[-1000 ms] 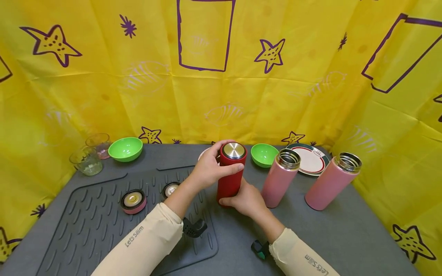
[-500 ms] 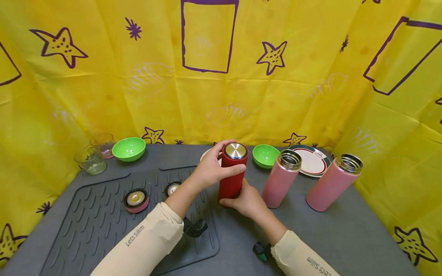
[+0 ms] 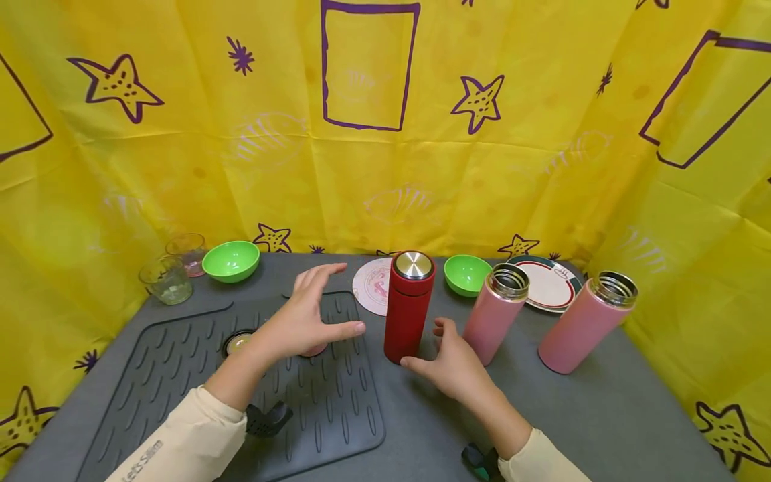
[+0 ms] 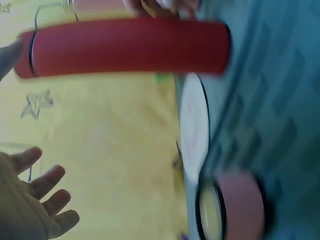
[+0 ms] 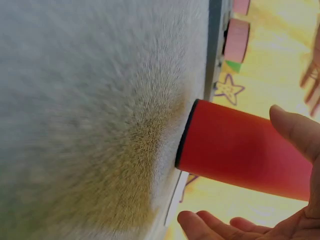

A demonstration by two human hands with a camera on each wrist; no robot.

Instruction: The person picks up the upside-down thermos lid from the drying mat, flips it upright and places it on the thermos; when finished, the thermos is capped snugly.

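Observation:
A red thermos with a brushed metal disc on its lid stands upright on the grey table, lid on. To its left my left hand hovers over the ribbed mat, fingers spread and thumb pointing at the thermos; the left wrist view shows those fingers apart from it. My right hand is low at the thermos's right side, thumb by its base and fingers loosely spread. In the right wrist view the red body lies between thumb and fingers, with no grip closed round it. Two pink thermoses without lids stand further right.
On the dark ribbed mat lie two pink lids, partly hidden by the left hand. Behind are a round pink-and-white plate, green bowls, glass cups and a rimmed plate. A yellow curtain encloses the table.
My left hand has let go of the thermos's top and swung left over the mat. The right hand has loosened from its lower body and drawn slightly right. The thermos stays standing.

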